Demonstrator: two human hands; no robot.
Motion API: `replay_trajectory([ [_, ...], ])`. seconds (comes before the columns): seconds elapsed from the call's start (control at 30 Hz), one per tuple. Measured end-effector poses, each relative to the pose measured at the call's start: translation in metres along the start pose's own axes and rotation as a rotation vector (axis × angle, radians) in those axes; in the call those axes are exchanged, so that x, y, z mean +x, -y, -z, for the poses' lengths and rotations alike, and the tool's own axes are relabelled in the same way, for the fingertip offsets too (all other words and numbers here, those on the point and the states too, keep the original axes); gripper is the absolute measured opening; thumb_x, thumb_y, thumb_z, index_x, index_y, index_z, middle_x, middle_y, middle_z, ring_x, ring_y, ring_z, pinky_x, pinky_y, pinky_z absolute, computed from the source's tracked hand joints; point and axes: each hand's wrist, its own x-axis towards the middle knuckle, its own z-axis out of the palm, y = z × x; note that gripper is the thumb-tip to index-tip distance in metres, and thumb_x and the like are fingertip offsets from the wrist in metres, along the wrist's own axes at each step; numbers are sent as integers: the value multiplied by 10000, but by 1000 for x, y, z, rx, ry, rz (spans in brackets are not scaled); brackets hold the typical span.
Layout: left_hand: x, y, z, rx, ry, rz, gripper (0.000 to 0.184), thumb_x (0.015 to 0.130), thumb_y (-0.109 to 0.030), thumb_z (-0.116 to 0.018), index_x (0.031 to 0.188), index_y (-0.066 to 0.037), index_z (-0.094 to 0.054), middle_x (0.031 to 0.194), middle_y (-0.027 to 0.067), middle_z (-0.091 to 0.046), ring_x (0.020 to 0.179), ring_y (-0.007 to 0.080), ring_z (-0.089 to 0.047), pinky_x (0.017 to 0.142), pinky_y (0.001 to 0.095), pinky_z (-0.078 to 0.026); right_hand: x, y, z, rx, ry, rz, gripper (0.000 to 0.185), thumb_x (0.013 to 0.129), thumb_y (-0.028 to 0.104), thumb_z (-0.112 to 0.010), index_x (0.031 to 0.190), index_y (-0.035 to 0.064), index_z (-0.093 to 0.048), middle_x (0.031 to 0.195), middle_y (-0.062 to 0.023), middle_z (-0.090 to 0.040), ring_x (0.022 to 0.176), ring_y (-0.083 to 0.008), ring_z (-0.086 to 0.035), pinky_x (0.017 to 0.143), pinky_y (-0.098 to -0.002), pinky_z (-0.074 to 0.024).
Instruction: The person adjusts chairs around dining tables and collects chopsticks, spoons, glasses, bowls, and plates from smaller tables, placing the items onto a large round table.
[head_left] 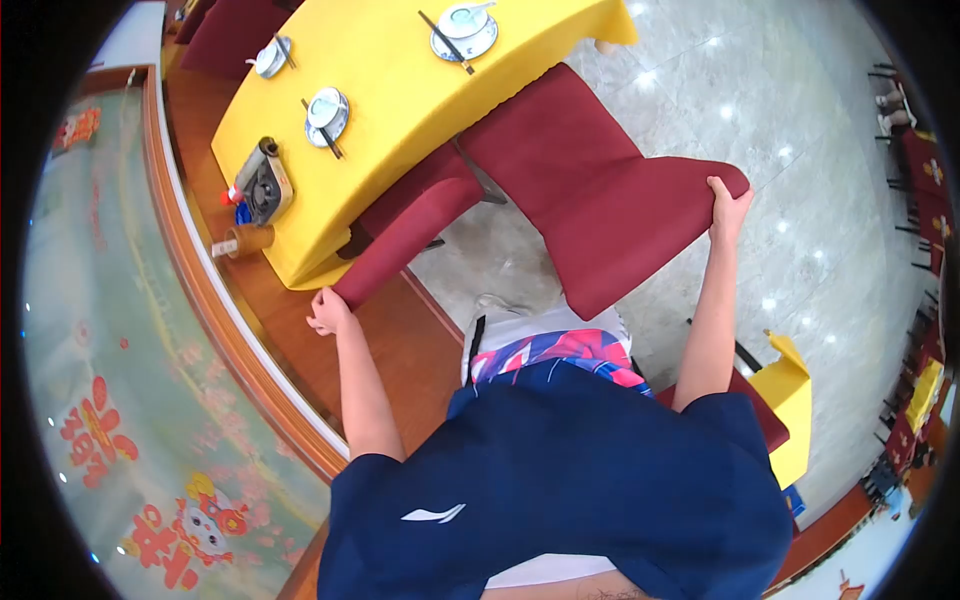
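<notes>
Evidently, the left hand [330,313] is curling its fingers at the near corner of the left chair [405,240]'s back; whether it is pinching the fabric or only touching it, I cannot tell. That chair is standing close beside the yellow-clothed table [390,85]. Farther right, the right chair [635,225] is standing turned at an angle, its seat reaching the cloth's edge, while the right hand [732,208] is clasping the outer top corner of its back, thumb lying over the near face.

Because both arms are spreading wide, good handling is probably calling for a firmer left hold, even force on both sides, and care that neither chair is snagging the cloth.

Counting from the left, one brown container [250,240], one red-capped bottle [231,195], one portable stove [267,188] and three place settings [326,108] are sitting on the table, each setting showing dark chopsticks; two maroon chairs are standing at the hands.
</notes>
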Motion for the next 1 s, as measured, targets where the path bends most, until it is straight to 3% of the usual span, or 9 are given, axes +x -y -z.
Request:
replay_trajectory([
  [0.1, -2, -16, -11, 62, -100, 62, 285, 815, -364, -596, 961, -165, -740, 1485, 184, -325, 1401, 356, -182, 1130, 470, -198, 13, 1, -1, -28, 79, -6, 596, 699, 95, -745, 1194, -12, -431, 1044, -144, -590, 924, -223, -593, 798, -340, -505],
  [0.37, -12, -33, -9, 70, -203, 214, 315, 856, -334, -493, 1015, -204, -732, 1490, 62, -339, 1375, 370, -225, 1077, 510, -299, 38, 8, -48, -55, 122, 94, 504, 690, 124, -725, 1112, 11, -474, 977, -137, -608, 876, -232, -603, 794, -361, -499],
  [0.43, -23, -42, -6, 340, -41, 64, 364, 867, -369, -459, 1050, -195, -721, 1433, 63, -424, 1381, 356, -207, 1079, 507, -292, 38, 13, -51, -131, 87, 159, 518, 677, 147, -730, 1104, 4, -474, 964, -161, -618, 887, -264, -618, 803, -371, -499],
  [0.53, -69, -80, 5, 377, 410, -519, 428, 901, -443, -384, 1072, -220, -707, 1156, 104, -652, 1175, 315, -538, 982, 480, -393, 39, 16, -58, -156, -5, 143, 517, 662, 144, -732, 1096, 5, -488, 978, -160, -613, 890, -267, -614, 807, -369, -498],
  [0.7, -191, -163, -15, -92, 583, -1169, 402, 930, -438, -478, 1116, -132, -660, 1053, 141, -674, 976, 310, -645, 827, 394, -491, 35, 21, -77, -127, -158, 108, 593, 621, 169, -737, 1136, -13, -507, 1037, -212, -611, 985, -349, -600, 888, -405, -468],
  [0.77, -242, -198, 10, 78, 792, -1188, 453, 958, -429, -455, 1126, -52, -643, 1061, 159, -676, 981, 278, -656, 876, 350, -475, 36, 18, -90, -89, -205, 113, 585, 618, 159, -725, 1133, -15, -509, 1049, -218, -598, 999, -352, -587, 906, -409, -458],
  [0.83, -265, -204, -19, -183, 1343, -1036, 454, 987, -359, -458, 1307, -41, -501, 1224, 152, -592, 1134, 233, -567, 937, 338, -449, 30, 31, -102, -47, -203, 66, 558, 635, 126, -692, 1141, -10, -500, 1055, -224, -574, 1020, -367, -560, 933, -419, -438],
  [0.97, -343, -200, 21, -151, 1637, -1213, 759, 800, -285, -730, 1421, -75, -349, 1363, 178, -478, 1245, 305, -482, 985, 380, -429, 21, 45, -133, -37, -232, 75, 581, 651, 106, -669, 1184, 1, -462, 1161, -235, -508, 1123, -390, -486, 986, -438, -390],
  [1.0, -359, -191, 24, -177, 1355, -1481, 814, 759, -305, -756, 1428, -91, -344, 1342, 178, -490, 1213, 317, -505, 980, 403, -429, 22, 44, -144, -31, -262, 85, 580, 653, 104, -671, 1185, 7, -461, 1175, -230, -498, 1131, -401, -475, 988, -450, -386],
])
